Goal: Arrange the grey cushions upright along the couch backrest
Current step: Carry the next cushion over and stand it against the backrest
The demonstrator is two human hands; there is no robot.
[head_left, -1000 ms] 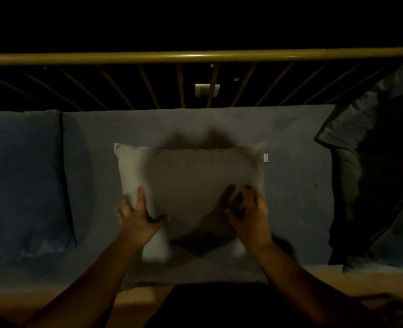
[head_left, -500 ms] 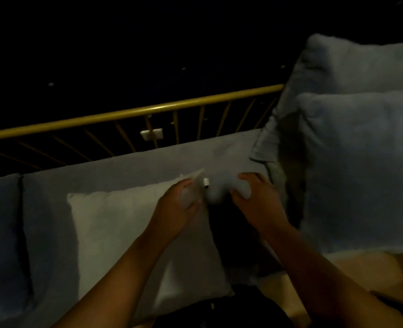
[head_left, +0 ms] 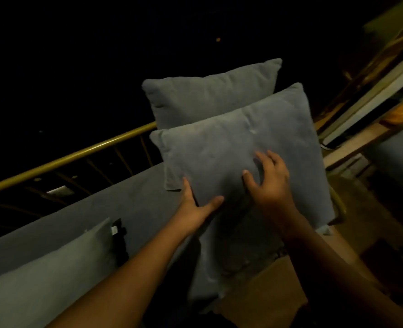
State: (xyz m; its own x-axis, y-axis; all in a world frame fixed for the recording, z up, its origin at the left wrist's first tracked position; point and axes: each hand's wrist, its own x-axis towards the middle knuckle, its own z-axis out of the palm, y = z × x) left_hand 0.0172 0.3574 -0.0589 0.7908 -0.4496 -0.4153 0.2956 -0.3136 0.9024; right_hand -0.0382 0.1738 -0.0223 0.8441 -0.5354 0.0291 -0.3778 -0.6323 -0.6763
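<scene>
Head view, the only one: both hands are on the front grey cushion (head_left: pixel 231 162), which stands near the middle of the frame, tilted, at the right end of the couch. The left hand (head_left: pixel 195 207) pinches its lower left edge, thumb across the face and fingers tucked behind. The right hand (head_left: pixel 270 181) lies on the cushion's face with fingers spread; it presses rather than grips. A second grey cushion (head_left: pixel 207 98) stands just behind, toward 12 o'clock, rising above the gold rail (head_left: pixel 72 157). At 8 o'clock a paler pillow (head_left: pixel 49 280) lies on the couch seat (head_left: pixel 113 209).

Half a second ago both hands were at the corner of that paler pillow; now they have left it and shifted right to the stacked cushions, and the view has swung with them. That suggests the pillow is done with for now and the next cushion is being taken up, probably to be carried along the rail. The backrest stretch toward 9 o'clock looks bare
</scene>
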